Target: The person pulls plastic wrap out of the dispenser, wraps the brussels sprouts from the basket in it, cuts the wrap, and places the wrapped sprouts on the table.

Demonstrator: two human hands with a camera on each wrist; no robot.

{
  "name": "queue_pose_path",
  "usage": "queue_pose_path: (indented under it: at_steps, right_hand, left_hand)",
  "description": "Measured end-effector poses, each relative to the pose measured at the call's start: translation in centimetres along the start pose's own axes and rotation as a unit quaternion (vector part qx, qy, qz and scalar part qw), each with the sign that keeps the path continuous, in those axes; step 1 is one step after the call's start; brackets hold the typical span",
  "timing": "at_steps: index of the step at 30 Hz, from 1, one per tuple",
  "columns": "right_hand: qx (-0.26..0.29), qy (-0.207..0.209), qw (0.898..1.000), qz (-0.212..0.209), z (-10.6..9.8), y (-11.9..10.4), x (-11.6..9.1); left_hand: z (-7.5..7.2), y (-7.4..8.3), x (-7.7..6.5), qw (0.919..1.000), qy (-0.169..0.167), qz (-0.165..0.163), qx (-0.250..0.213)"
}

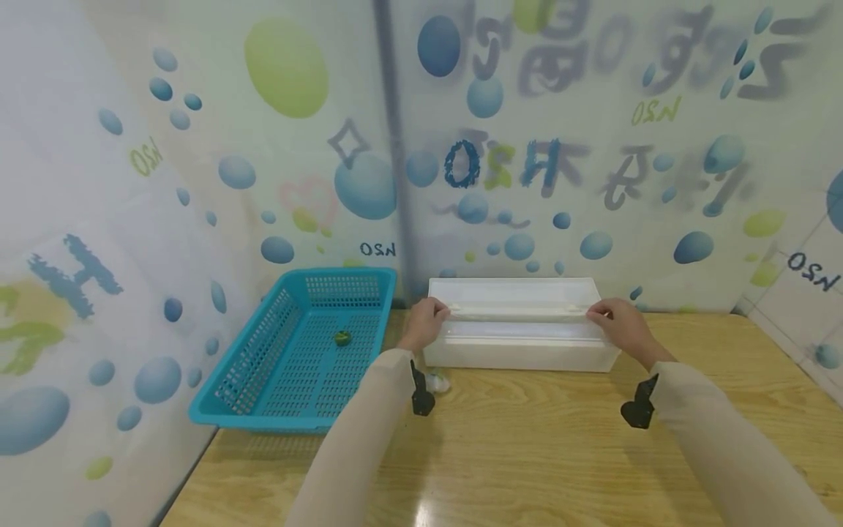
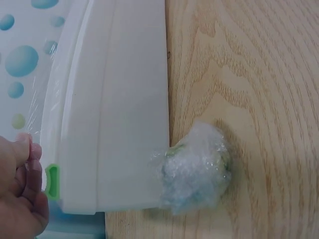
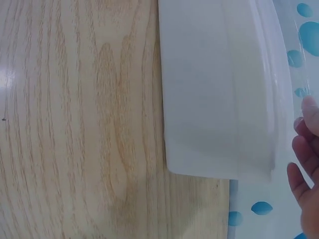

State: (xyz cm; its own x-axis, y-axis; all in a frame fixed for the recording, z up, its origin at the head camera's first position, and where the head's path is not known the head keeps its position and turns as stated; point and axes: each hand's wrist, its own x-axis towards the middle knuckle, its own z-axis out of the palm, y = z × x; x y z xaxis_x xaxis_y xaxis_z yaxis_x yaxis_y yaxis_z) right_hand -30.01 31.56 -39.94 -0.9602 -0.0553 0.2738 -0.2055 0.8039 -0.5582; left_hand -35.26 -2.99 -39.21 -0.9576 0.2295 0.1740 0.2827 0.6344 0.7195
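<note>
A long white cling film dispenser box stands on the table near the wall, its lid raised at the back. My left hand pinches the clear cling film at the box's left end, thumb against fingertips. At the right end, the thumb and index finger of my right hand pinch the same film, which stretches between both hands above the box. A plastic-wrapped lump, greenish inside, lies on the table against the box's front left corner. Beside the left fingers is a small green piece on the box end.
A blue perforated basket stands left of the box, holding one small round green vegetable. Behind the wooden table rises a wall covering with blue and green dots.
</note>
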Motion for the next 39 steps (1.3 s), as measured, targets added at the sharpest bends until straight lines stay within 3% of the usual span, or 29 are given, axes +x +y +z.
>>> queue_pose_path:
  at_steps: [9,20,31,39]
  right_hand:
    - [0.013,0.008,1.000,-0.005,-0.4,-0.5,0.1]
    - [0.034,0.031,0.999,-0.022,-1.2,-1.2,0.4]
    - [0.023,0.067,0.997,-0.027,-2.7,-2.3,1.1]
    - [0.025,0.089,0.995,-0.039,-3.7,-2.9,1.4]
  left_hand:
    - [-0.3,0.3,0.1,0.9986,0.022,0.039,0.030]
    - [-1.8,0.9,0.8,0.9968,-0.003,0.066,0.046]
    - [-3.2,2.1,1.7,0.9977,-0.018,0.046,0.046]
    - [-4.3,3.2,1.9,0.9968,-0.010,0.054,0.058]
